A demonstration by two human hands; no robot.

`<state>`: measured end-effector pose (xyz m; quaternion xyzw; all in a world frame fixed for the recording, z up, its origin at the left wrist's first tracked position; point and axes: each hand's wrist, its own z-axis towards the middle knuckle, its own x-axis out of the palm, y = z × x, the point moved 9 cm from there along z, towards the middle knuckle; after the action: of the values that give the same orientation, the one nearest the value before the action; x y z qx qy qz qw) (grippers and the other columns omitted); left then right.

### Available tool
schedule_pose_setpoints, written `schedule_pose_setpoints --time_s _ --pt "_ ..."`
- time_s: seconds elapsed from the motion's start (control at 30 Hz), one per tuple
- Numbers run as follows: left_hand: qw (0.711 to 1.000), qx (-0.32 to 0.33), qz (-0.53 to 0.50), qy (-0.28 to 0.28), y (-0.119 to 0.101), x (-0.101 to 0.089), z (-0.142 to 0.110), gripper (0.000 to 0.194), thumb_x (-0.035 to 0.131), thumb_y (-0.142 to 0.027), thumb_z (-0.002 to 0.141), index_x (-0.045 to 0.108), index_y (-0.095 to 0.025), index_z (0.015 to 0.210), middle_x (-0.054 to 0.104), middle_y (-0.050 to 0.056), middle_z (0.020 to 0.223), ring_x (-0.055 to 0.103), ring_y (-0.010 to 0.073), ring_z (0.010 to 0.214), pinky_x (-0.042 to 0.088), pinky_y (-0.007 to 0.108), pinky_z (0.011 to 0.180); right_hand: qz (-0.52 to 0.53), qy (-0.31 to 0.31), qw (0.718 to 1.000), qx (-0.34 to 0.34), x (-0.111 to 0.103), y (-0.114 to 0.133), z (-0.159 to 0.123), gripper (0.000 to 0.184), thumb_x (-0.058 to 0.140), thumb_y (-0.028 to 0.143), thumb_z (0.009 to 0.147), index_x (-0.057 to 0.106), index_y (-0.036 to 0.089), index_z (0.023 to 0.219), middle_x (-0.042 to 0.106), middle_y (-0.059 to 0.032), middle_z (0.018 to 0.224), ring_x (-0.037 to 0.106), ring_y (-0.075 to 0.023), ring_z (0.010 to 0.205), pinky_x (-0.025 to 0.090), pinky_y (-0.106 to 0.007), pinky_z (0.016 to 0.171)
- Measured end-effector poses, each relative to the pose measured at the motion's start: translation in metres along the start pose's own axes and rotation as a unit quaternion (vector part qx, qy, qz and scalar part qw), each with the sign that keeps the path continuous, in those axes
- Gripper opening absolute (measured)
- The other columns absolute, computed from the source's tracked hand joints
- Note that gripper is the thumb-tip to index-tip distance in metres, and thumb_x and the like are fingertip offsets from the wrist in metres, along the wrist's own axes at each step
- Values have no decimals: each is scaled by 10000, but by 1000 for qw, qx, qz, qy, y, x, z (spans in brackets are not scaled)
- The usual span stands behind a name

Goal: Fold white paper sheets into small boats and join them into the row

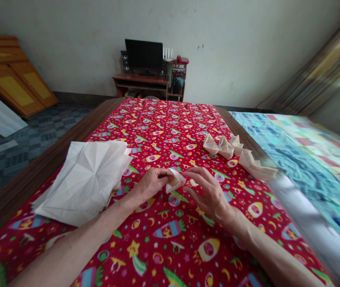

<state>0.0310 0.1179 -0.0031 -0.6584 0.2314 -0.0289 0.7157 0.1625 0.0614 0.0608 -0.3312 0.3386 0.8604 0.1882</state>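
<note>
Creased white sheets (93, 171) are lying in a loose pile on the person's left, the left forearm hiding part of their near edge. Three folded pieces (226, 148) are standing close together on the right, and a longer folded stack (256, 167) is resting just nearer the person, by the bench's right edge. Between pile and pieces, the left hand (154, 182) is pinching a small folded paper (175, 181), thumb and fingers clamped on its left side, above the middle of the bench (102, 109). The right hand (208, 191) is hovering at the paper's other side, thumb and fingers apart; whether a fingertip is touching it, one cannot tell.

A red cloth (158, 137) printed with rockets and stars is covering the bench, dark wood showing along its borders. Beyond, a desk (140, 79) is standing against a pale wall (232, 44), carrying a dark monitor (144, 55), speakers (124, 61) and a red phone (183, 59). A bed (286, 147) with a patchwork-patterned cover is filling the right side, below a curtain (313, 65).

A wooden cabinet (17, 81) is standing at left, its doors closed, its contents hidden.
</note>
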Motion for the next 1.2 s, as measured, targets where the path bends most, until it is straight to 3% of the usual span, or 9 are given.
schedule_pose_setpoints --time_s 0.13,0.4,0.73,0.87,1.0,1.1,1.2 --pt "1000 15 -8 25 -5 8 -5 215 570 -174 788 746 -200 909 733 -9 821 659 154 754 488 219 681 -53 36 995 -74 9 10 -2 291 504 238 919 567 238 1203 621 -73 1006 568 -191 894 481 -345 765" --pt "996 23 -51 75 -6 18 -6 196 604 -245 802 742 -192 931 738 24 898 666 187 864 513 263 771 -14 26 995 -94 7 7 -3 222 499 224 928 634 223 1104 655 -56 914 592 -157 802 498 -295 698" --pt "994 49 -21 96 -11 19 -5 181 611 -262 796 744 -187 893 741 25 858 677 184 820 516 262 766 -40 66 988 -137 10 7 -7 265 464 128 918 614 183 1129 657 -65 867 574 -161 740 480 -275 630" --pt "992 122 38 -1 -25 2 -5 218 556 -156 804 743 -195 909 731 38 898 673 168 816 519 256 750 -46 31 997 -60 5 -4 -2 239 480 178 918 633 194 1102 671 -78 923 611 -169 791 485 -275 674" --pt "972 196 85 -99 -39 -15 -11 268 532 -93 813 730 -196 962 712 48 934 661 154 853 516 253 789 8 -13 993 120 -2 -32 -1 216 503 294 914 672 165 954 684 -60 827 627 -159 724 468 -244 644" --pt "955 230 130 -133 -47 -18 -16 282 533 -78 832 710 -200 1016 682 51 949 640 149 863 517 258 786 95 44 964 243 14 -48 -9 428 421 443 931 646 149 714 631 -24 621 558 -129 550 398 -223 511" --pt "927 281 199 -150 -57 -13 -25 322 516 -71 855 671 -210 1101 623 52 945 602 151 881 515 273 786 198 103 935 275 31 -45 -13 521 369 531 922 624 143 685 614 -21 610 523 -118 533 356 -219 483"
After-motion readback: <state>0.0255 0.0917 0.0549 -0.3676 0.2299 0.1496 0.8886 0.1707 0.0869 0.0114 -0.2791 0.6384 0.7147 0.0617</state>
